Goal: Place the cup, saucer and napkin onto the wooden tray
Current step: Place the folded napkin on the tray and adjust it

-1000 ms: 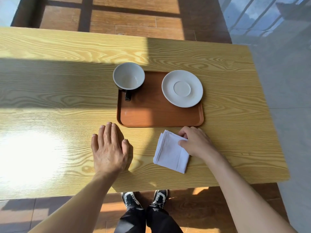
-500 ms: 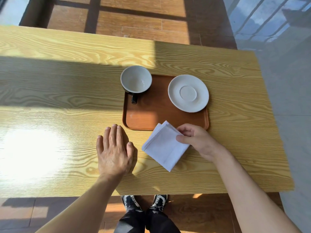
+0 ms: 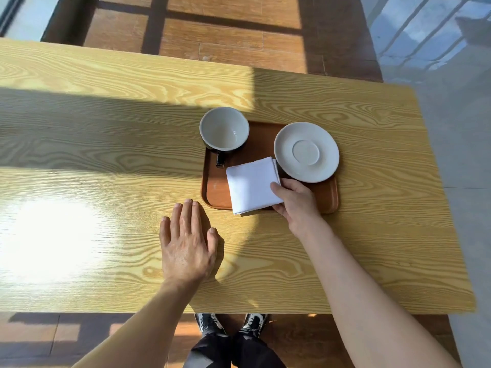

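Note:
A brown wooden tray (image 3: pixel 216 191) lies on the table. On its far left corner stands a cup (image 3: pixel 224 128), white inside and dark outside, with its handle toward me. A white saucer (image 3: pixel 306 152) sits on the tray's right side. My right hand (image 3: pixel 296 203) pinches the right edge of a folded white napkin (image 3: pixel 252 185), which lies over the tray's middle and front rim. To the left of the tray's near corner, my left hand (image 3: pixel 184 243) rests flat on the table, fingers together, holding nothing.
The light wooden table (image 3: pixel 106 155) has a bright sun patch at the front left. Its near edge runs just above my shoes (image 3: pixel 231 322). Wooden floor lies beyond the far edge, grey tiles to the right.
My right hand lifted the napkin off the table in front of the tray and carried it forward onto the tray. The left hand stayed flat.

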